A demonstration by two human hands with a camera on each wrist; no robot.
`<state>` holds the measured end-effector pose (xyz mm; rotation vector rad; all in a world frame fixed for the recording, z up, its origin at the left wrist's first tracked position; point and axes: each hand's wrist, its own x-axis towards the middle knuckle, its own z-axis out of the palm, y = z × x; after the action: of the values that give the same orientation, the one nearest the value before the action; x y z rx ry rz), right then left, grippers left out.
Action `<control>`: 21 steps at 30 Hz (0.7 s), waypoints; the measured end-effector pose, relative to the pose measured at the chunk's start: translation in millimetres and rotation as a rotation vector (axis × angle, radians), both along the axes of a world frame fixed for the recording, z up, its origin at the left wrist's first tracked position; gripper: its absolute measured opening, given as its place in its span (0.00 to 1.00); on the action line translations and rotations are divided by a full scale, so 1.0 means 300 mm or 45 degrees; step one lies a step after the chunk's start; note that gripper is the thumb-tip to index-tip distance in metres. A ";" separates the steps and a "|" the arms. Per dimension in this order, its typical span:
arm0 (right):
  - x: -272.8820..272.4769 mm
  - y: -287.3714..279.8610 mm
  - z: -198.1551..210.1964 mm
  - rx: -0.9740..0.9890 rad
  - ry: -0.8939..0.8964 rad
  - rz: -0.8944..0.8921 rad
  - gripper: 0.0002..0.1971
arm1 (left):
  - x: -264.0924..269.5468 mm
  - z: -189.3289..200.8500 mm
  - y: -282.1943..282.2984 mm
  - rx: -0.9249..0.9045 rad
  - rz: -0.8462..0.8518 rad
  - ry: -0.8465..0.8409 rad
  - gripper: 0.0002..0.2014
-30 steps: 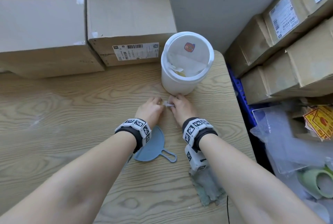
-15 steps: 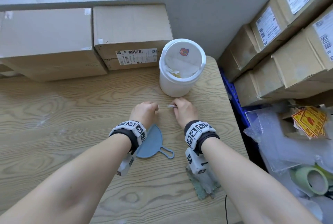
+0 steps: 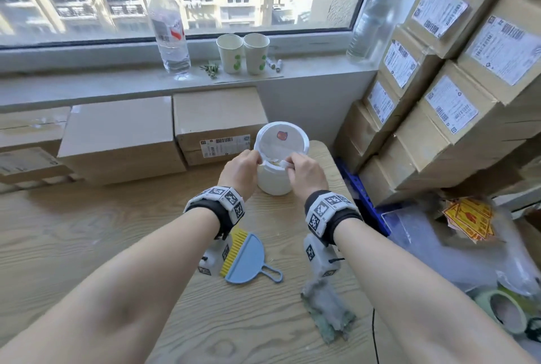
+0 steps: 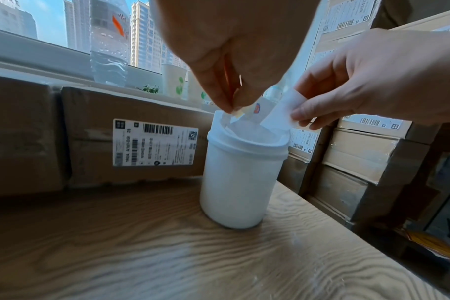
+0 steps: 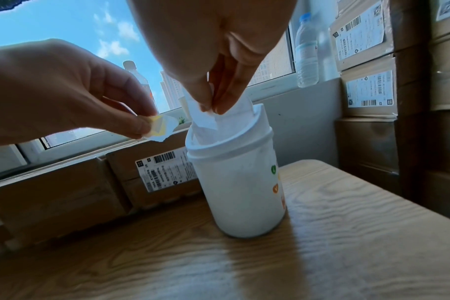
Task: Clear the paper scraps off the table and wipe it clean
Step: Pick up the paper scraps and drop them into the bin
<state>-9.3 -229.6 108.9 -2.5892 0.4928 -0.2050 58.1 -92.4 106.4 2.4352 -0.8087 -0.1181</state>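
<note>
A white tub (image 3: pixel 275 182) (image 4: pixel 239 182) (image 5: pixel 239 190) with its lid (image 3: pixel 281 141) tipped up stands at the table's far right. My left hand (image 3: pixel 246 163) (image 4: pixel 234 109) (image 5: pixel 144 126) pinches a small white and yellow paper scrap (image 5: pixel 159 128) (image 4: pixel 238 115) just above the tub's left rim. At the right rim my right hand (image 3: pixel 292 163) (image 5: pixel 213 108) (image 4: pixel 299 119) pinches a white paper scrap (image 5: pixel 208 119) (image 4: pixel 285 109) (image 3: pixel 284 163) whose lower end hangs into the tub's mouth. A grey-green cloth (image 3: pixel 328 309) lies on the wooden table (image 3: pixel 87 246) under my right forearm.
A small blue dustpan with a yellow brush (image 3: pixel 244 256) lies near my left wrist. Cardboard boxes (image 3: pixel 123 138) line the back edge, and more are stacked at the right (image 3: pixel 439 129). Bottles (image 3: pixel 168 23) and paper cups (image 3: pixel 243 53) stand on the sill. Plastic wrap and a tape roll (image 3: pixel 506 311) lie off the right edge.
Both hands rose from the tabletop in front of the tub up to its mouth, each carrying a paper scrap. The head view tilted up to show the window.
</note>
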 end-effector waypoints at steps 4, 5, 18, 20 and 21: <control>0.056 -0.047 -0.002 0.010 0.002 -0.003 0.08 | 0.043 0.016 -0.066 0.021 -0.018 -0.052 0.08; 0.068 -0.059 -0.009 0.011 0.015 -0.005 0.08 | 0.056 0.012 -0.081 0.035 -0.023 -0.063 0.08; 0.098 -0.109 -0.089 0.021 0.036 0.027 0.15 | 0.124 -0.060 -0.171 0.172 -0.069 -0.011 0.10; 0.090 -0.110 -0.091 0.008 -0.005 0.024 0.16 | 0.120 -0.064 -0.160 0.152 -0.066 -0.036 0.11; 0.086 -0.111 -0.094 -0.001 -0.027 0.019 0.16 | 0.118 -0.067 -0.153 0.149 -0.065 -0.060 0.11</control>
<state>16.6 -262.8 80.8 -2.5879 0.4653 -0.2274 93.3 -138.2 86.3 2.5363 -0.9084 -0.1315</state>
